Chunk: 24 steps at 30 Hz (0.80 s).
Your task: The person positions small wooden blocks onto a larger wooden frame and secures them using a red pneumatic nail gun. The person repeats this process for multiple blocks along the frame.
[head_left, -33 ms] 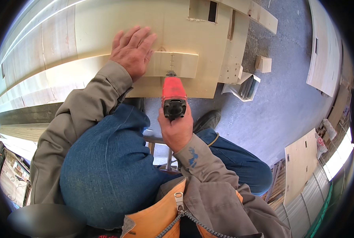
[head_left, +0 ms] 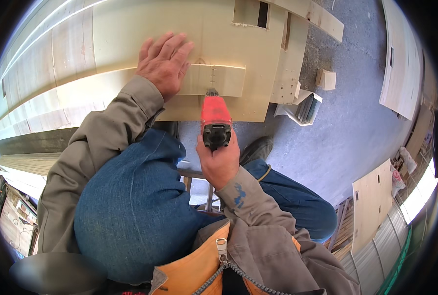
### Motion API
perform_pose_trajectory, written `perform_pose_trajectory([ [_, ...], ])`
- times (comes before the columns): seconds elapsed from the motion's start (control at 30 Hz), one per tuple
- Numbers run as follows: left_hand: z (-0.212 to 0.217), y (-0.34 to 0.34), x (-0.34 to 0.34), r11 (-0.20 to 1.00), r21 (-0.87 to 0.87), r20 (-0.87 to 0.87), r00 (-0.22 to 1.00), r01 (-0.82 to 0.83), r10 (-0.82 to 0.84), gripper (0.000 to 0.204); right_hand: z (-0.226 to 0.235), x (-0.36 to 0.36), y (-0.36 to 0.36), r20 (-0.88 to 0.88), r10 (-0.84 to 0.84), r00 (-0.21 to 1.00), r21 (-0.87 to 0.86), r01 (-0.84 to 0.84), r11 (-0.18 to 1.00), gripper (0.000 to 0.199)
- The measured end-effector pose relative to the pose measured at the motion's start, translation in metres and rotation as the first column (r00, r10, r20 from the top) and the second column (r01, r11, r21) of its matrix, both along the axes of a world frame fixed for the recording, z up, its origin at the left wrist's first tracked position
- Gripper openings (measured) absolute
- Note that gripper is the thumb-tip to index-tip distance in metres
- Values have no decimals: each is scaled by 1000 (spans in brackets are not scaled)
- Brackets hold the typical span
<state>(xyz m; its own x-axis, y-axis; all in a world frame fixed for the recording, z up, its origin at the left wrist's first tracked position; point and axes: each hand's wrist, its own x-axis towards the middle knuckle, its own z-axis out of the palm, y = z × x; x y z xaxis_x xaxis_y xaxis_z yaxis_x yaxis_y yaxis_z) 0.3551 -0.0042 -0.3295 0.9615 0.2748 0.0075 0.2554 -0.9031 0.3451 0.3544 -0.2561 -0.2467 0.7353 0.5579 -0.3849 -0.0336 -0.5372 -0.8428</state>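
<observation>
My right hand is wrapped round the handle of a red and black staple gun. The gun's nose meets the near edge of a narrow wooden strip, just below a short row of small staple-like marks. My left hand lies flat with fingers spread, across the strip and the pale wooden board under it. The strip runs leftward beneath that wrist and lies along the board's near side. My right palm and the gun's handle are mostly hidden from above.
Right of the board, a wooden block and an open white box of dark strips stand by the grey floor. Slotted panels are at the far right. A rectangular cutout pierces the board. My knees flank the right arm.
</observation>
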Motion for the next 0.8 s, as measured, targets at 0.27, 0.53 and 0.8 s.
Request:
perform_pose_trajectory([
  [0.27, 2, 1, 1, 1000, -19, -2, 1000, 2, -2, 49, 1, -5, -10, -15, 11, 1000, 3, -11, 1000, 61],
  [0.53, 0, 1, -1, 1000, -2, -3, 1000, 1, -1, 49, -2, -8, -9, -67, -27, 997, 19, 28, 999, 59],
  [0.8, -2, 1, 0, 1000, 0, 4, 1000, 3, -3, 48, -3, -7, -11, 15, 24, 1000, 18, -24, 1000, 61],
])
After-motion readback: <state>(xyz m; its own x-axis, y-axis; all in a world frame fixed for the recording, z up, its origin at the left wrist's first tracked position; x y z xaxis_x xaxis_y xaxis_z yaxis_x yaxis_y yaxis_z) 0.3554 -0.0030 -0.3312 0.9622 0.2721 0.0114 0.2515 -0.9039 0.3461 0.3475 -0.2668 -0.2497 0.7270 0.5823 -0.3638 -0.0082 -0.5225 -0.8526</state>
